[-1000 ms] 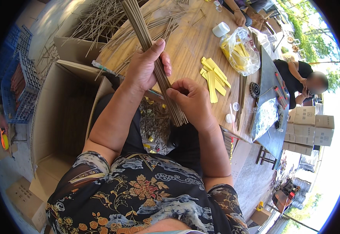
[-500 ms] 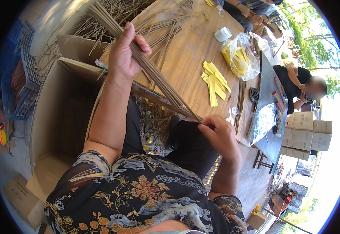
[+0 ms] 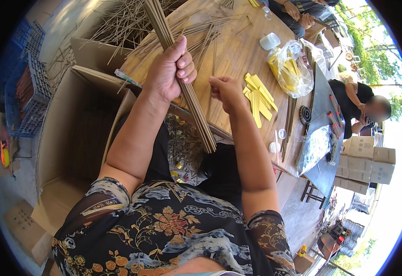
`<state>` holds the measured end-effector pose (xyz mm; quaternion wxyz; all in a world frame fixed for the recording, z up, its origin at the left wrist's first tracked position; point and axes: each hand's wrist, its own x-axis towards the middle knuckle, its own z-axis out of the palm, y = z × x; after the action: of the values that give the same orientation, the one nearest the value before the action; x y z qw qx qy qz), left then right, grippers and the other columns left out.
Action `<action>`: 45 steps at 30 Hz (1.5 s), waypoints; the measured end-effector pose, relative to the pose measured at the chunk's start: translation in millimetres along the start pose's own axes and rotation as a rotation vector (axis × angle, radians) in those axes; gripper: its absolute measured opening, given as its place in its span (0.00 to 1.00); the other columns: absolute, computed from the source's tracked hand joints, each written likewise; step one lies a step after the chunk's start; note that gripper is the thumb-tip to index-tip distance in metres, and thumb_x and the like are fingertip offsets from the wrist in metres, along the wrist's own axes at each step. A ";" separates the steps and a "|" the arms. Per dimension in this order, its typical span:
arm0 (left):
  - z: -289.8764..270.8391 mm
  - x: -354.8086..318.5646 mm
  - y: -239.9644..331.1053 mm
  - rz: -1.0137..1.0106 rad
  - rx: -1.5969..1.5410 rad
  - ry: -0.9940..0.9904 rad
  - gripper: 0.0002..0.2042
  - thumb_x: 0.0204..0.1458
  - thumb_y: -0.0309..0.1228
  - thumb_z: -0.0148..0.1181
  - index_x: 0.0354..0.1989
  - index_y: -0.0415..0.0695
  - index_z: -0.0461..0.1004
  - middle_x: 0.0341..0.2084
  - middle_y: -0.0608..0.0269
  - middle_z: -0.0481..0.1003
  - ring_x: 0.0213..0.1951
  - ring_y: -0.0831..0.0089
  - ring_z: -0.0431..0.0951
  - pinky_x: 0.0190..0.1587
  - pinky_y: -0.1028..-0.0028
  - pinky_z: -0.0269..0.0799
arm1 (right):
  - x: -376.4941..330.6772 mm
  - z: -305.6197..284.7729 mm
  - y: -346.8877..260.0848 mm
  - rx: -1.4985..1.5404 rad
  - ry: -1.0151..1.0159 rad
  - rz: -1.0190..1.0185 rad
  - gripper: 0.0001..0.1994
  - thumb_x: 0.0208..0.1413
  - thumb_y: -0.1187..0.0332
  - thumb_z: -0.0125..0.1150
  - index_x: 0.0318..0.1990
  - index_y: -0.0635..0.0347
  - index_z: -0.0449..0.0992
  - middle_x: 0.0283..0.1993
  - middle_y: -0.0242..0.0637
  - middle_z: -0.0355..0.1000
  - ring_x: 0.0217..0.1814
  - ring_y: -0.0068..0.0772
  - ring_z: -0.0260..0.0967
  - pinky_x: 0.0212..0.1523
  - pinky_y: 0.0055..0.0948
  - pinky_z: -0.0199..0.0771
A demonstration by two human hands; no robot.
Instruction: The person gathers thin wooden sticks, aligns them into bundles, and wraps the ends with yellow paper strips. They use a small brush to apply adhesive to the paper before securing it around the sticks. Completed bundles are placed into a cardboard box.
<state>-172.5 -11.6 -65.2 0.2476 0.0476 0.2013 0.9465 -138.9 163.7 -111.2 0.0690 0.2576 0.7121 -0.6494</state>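
Note:
My left hand [image 3: 171,69] is wrapped round a bundle of thin brown incense sticks [image 3: 197,115]. The bundle slants from the top of the view down over the table's near edge, its lower ends roughly even. To its right, my right hand [image 3: 228,93] is raised over the wooden table [image 3: 219,50] with its fingers curled and pinched together. Whatever may be between those fingertips is too small to make out. Nearest to this hand lie several yellow paper strips [image 3: 258,99]. Loose incense sticks [image 3: 201,30] are scattered over the table's far left part.
An open cardboard box [image 3: 72,138] stands at my left, with blue crates [image 3: 26,96] beyond. A clear bag of yellow strips [image 3: 291,69], a white jar [image 3: 269,41] and a dark coil [image 3: 305,115] are on the right. Two people work farther off; cartons [image 3: 361,158] are stacked there.
My right hand has left the bundle's lower end and moved up over the table. My left hand has shifted right, and the bundle now stands steeper, without the single stick jutting out below.

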 end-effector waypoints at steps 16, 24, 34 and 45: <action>9.1 -7.5 -22.5 -0.024 0.217 0.242 0.14 0.51 0.43 0.54 0.21 0.50 0.62 0.10 0.75 0.60 0.11 0.84 0.58 0.15 0.82 0.55 | -114.7 35.7 -5.2 -0.700 -0.083 -0.351 0.14 0.50 0.64 0.56 0.35 0.67 0.63 0.25 0.42 0.70 0.28 0.39 0.68 0.30 0.33 0.67; 3.8 -6.0 -23.0 -0.223 -0.081 -0.141 0.13 0.54 0.43 0.49 0.27 0.47 0.63 0.15 0.72 0.63 0.16 0.83 0.62 0.20 0.83 0.60 | -127.0 23.2 -16.9 0.305 -0.573 0.114 0.11 0.55 0.65 0.51 0.26 0.59 0.60 0.16 0.26 0.56 0.11 0.15 0.53 0.11 0.16 0.54; 5.2 -7.0 -21.5 -0.170 0.019 0.157 0.14 0.51 0.42 0.54 0.20 0.50 0.61 0.10 0.75 0.59 0.11 0.85 0.57 0.14 0.83 0.55 | -120.1 29.9 -12.1 0.091 -0.490 0.051 0.09 0.55 0.67 0.50 0.27 0.60 0.60 0.16 0.27 0.57 0.11 0.16 0.54 0.11 0.17 0.55; 4.2 -5.6 -16.5 -0.149 0.021 0.186 0.15 0.50 0.42 0.56 0.20 0.50 0.60 0.10 0.76 0.58 0.11 0.85 0.57 0.14 0.84 0.53 | -123.1 25.1 -9.7 0.252 -0.606 0.203 0.10 0.54 0.66 0.52 0.26 0.58 0.60 0.16 0.26 0.57 0.11 0.17 0.53 0.10 0.17 0.54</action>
<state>-159.4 0.3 -67.9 0.2967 -0.0531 0.2365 0.9237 -43.6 105.2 -53.0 0.3096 0.1290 0.5440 -0.7691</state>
